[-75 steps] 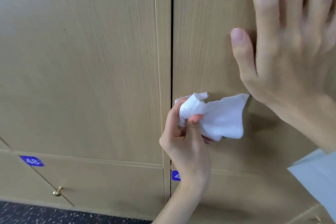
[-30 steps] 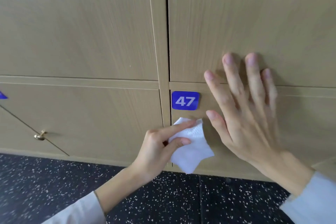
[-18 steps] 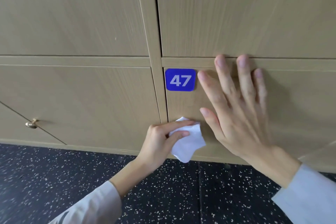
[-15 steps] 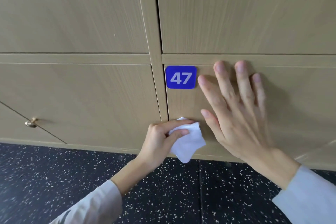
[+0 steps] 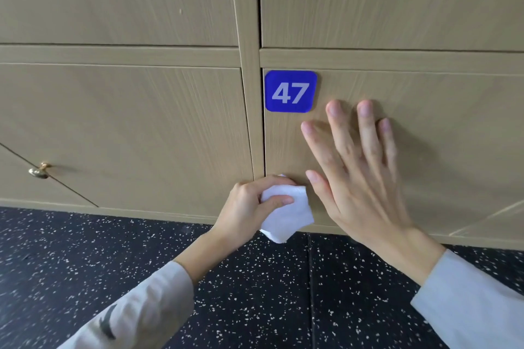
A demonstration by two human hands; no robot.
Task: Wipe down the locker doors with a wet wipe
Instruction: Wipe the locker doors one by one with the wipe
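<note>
A light wood locker door carries a blue tag reading 47 at its upper left corner. My left hand grips a crumpled white wet wipe and holds it against the door's lower left corner, by the gap beside the frame post. My right hand lies flat on the same door with fingers spread and straight, its thumb close to the wipe.
The neighbouring door on the left has a small brass knob. More doors run above. Dark speckled floor begins just under the lockers' bottom rail.
The view has dropped from the upper door to door 47. My left hand has moved the wipe down to the door's bottom corner. My right hand has slid lower on the door.
</note>
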